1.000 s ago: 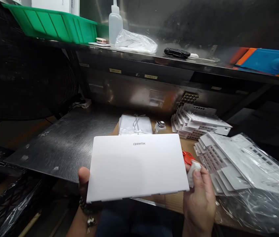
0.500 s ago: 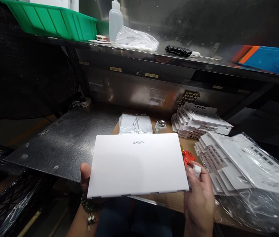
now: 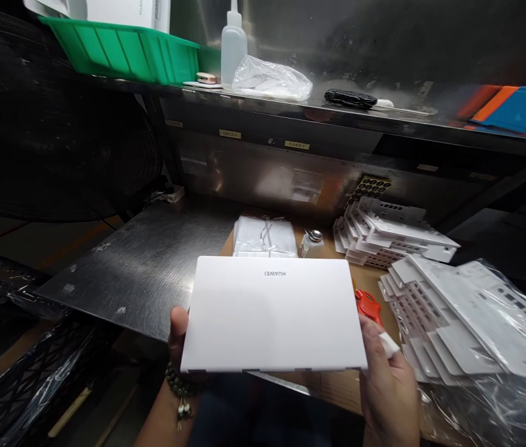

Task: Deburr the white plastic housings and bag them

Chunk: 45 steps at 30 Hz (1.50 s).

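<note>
A flat white panel point(image 3: 272, 323) with upside-down HUAWEI lettering is held up in front of me, its near edge notched. My left hand point(image 3: 178, 335) grips its left side, thumb showing and the other fingers hidden behind it. At the right edge, my right hand point(image 3: 386, 379) holds the panel too. A folded piece of white cloth or tissue point(image 3: 389, 344) is also tucked in the fingers of that hand. Just beyond the right hand lies a red-handled tool point(image 3: 368, 304), partly covered by the panel.
White cut-out panels are stacked at right, a rear stack point(image 3: 397, 226) and a plastic-wrapped near stack point(image 3: 458, 316). Behind the held panel are bundled white bags point(image 3: 265, 236) and a small metal-topped bottle point(image 3: 312, 243). A shelf carries a green bin point(image 3: 123, 53) and a squeeze bottle point(image 3: 234, 49).
The whole scene has shifted slightly right in view as the camera turned. Both hands still hold the panel, and the right hand's white cloth sits at a different angle.
</note>
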{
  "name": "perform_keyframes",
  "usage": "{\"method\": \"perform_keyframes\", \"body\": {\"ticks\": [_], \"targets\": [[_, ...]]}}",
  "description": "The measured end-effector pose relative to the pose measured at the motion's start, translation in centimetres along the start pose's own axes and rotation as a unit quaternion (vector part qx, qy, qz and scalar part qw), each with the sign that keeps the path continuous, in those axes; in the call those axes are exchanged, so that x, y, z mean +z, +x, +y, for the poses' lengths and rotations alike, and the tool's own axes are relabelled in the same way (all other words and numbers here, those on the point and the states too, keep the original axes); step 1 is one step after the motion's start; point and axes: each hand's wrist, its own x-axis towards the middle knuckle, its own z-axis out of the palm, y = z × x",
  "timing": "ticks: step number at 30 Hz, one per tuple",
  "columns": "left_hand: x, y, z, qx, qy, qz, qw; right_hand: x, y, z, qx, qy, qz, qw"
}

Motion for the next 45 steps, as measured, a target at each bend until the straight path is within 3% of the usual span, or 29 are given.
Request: {"method": "perform_keyframes", "body": {"ticks": [4, 8, 18, 25, 27, 28, 30, 31, 32, 34, 37, 40, 45], "targets": [[0.1, 0.0, 0.1, 0.012, 0.086, 0.089, 0.992, -0.2, 0.2, 0.3, 0.048, 0.045, -0.052, 0.996], [-0.3, -0.6, 0.3, 0.012, 0.124, 0.124, 0.984, -0.7, 0.2, 0.4, 0.052, 0.056, -0.063, 0.995], [0.4, -0.6, 0.3, -0.003, 0.072, 0.048, 0.996, -2.8, 1.0, 1.6, 0.029, -0.025, -0.121, 0.992], [-1.3, -1.5, 1.8, 0.004, 0.167, 0.080, 0.983, -1.7, 0.1, -0.2, -0.076, -0.113, -0.154, 0.979], [-1.6, -1.7, 3.0, -0.019, 0.232, 0.148, 0.961, -1.4, -0.1, -0.4, -0.110, -0.132, -0.156, 0.973], [-1.6, -1.7, 3.6, -0.027, 0.287, 0.202, 0.936, -1.3, -0.1, -0.3, -0.126, -0.143, -0.156, 0.969], [-1.5, -1.7, 4.5, -0.016, 0.414, 0.300, 0.859, -1.2, 0.1, 0.0, -0.157, -0.158, -0.156, 0.962], [-1.3, -1.6, 4.7, 0.006, 0.474, 0.318, 0.821, -1.2, 0.3, 0.1, -0.171, -0.161, -0.159, 0.959], [-1.1, -1.6, 4.9, 0.035, 0.523, 0.309, 0.793, -1.3, 0.6, 0.2, -0.184, -0.164, -0.163, 0.955], [-0.6, -1.4, 4.9, 0.093, 0.600, 0.232, 0.760, -1.5, 1.1, 0.2, -0.202, -0.167, -0.173, 0.949], [0.3, -1.0, 4.7, 0.118, 0.655, 0.116, 0.737, -2.1, 1.7, -0.5, -0.225, -0.163, -0.185, 0.943], [1.1, -0.2, 4.5, 0.103, 0.652, 0.052, 0.750, -2.4, 1.9, -1.5, -0.259, -0.156, -0.199, 0.932], [1.4, 1.0, 4.2, 0.067, 0.620, -0.005, 0.782, -3.1, 2.6, -1.5, -0.288, -0.141, -0.202, 0.926]]}}
